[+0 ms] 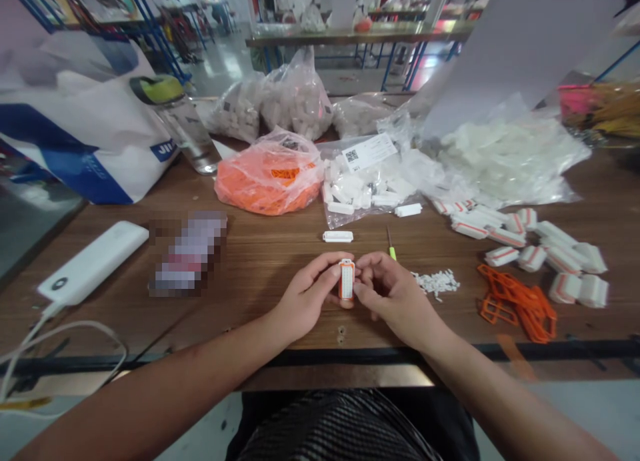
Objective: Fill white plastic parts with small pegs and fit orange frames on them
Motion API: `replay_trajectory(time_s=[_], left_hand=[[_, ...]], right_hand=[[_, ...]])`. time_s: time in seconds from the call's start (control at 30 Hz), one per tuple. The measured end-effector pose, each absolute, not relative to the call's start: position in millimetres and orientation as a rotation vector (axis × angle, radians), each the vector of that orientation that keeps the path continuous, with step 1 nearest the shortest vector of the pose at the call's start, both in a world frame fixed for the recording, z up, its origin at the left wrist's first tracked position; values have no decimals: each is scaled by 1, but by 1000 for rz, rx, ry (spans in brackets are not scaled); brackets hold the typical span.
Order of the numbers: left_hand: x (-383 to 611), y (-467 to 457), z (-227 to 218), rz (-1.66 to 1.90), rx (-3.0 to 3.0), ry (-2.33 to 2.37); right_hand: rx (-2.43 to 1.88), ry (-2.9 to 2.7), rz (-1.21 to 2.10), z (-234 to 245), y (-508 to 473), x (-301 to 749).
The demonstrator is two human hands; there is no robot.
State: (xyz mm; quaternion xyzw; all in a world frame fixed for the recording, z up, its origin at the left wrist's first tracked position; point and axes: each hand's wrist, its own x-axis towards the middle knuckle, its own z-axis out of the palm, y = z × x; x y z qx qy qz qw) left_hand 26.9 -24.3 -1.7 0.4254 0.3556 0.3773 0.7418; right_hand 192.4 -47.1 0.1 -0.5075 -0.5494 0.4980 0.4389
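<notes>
Between my two hands, near the table's front edge, is a small white plastic housing with an orange gasket along its sides. My left hand grips it from the left, thumb and fingers around its edge. From the right, my right hand presses its thumb and fingers against the housing's side; whether a small part is pinched there I cannot tell. A single white housing piece lies just beyond my hands. Beside my right hand are a screwdriver with a green handle and a heap of tiny white parts.
To the right lie orange gaskets and several white housings with orange lines. Behind are a bag of orange parts and a bag of white pieces. A power bank, a blurred-out object and a bottle stand left.
</notes>
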Motion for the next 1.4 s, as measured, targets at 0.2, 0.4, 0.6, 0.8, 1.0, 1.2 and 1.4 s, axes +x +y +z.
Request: replay_trajectory(time_s=[0.2, 0.4, 0.6, 0.8, 1.0, 1.2, 1.4], left_hand=[[27, -24, -4, 827, 781, 752], [25, -23, -2, 793, 749, 682], [26, -22, 2, 810, 664, 675], [25, -23, 2, 803, 655, 701], [26, -24, 0, 791, 623, 730], [28, -25, -1, 781, 633, 759], [28, -25, 1, 724, 857, 793]], right_hand=[[-1279, -1355, 1384, 2, -45, 195], [-1266, -1286, 1448, 0, -44, 198], [-1169, -1284, 1479, -1, -44, 199], [-1177, -1290, 1448, -4, -43, 198], [-1259, -1246, 1322, -4, -43, 194], [-1261, -1227, 1316, -3, -43, 192], [-1268, -1188, 1364, 0, -46, 191]])
